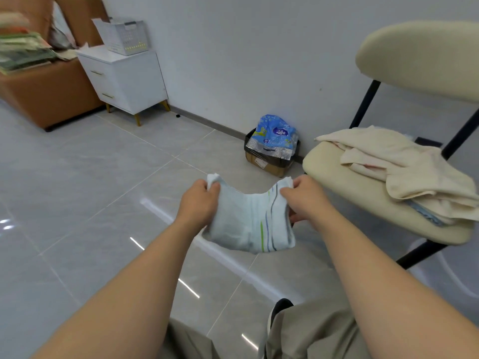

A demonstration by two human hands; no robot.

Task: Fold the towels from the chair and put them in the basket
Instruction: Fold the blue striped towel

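Note:
A pale blue towel (pixel 248 224) with green and dark stripes hangs folded in the air over the floor. My left hand (pixel 199 203) pinches its upper left corner and my right hand (pixel 303 200) pinches its upper right corner. To the right stands a cream chair (pixel 337 182) with black legs. Several cream towels (pixel 404 167) lie in a loose heap on its seat. A white plastic basket (pixel 127 37) sits far off on a white nightstand (pixel 124 79) at the upper left.
An orange-brown sofa (pixel 44 99) with stacked folded cloths stands at the far left. A cardboard box (pixel 269 159) with a blue plastic package on top sits against the wall, left of the chair. Grey floor tiles spread between me and the nightstand.

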